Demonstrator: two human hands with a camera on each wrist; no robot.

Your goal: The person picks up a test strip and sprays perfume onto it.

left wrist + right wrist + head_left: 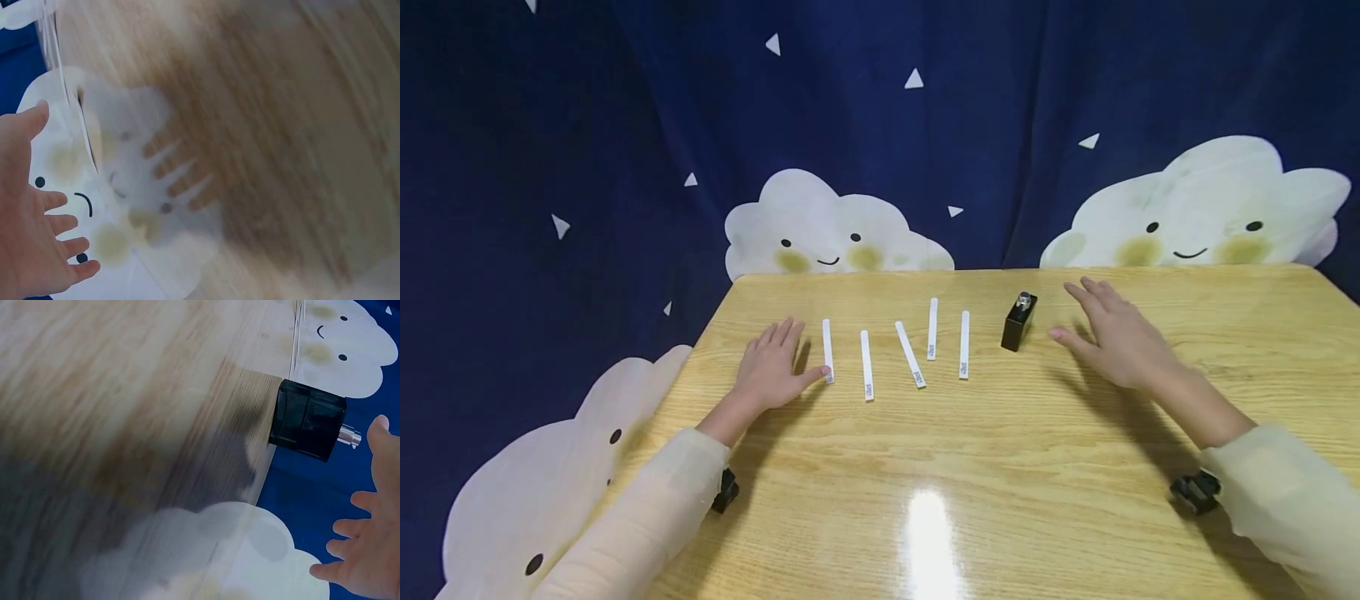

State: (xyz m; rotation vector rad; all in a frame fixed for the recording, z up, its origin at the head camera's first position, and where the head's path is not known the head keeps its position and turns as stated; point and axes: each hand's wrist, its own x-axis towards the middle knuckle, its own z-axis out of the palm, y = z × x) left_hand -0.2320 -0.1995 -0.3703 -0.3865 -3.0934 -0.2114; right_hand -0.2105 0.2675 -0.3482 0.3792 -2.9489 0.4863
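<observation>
Several white paper test strips (867, 362) with small print at their near ends lie spread across the middle of the wooden table. To their right stands a dark glass perfume bottle (1018, 323), upright, with a bare silver spray nozzle on top; it also shows in the right wrist view (307, 420). My left hand (772, 367) hovers beside the leftmost strip (827, 340), its thumb overlapping that strip's printed end. My right hand (1116, 337) is held to the right of the bottle, thumb toward it and apart from it. Both hands have extended fingers and hold nothing.
The wooden table (820, 475) ends at a far edge against a dark blue curtain (850, 100) with white triangles and smiling clouds. Black wrist cameras (1197, 492) sit under both sleeves. A bright light reflection (931, 533) shows on the near tabletop.
</observation>
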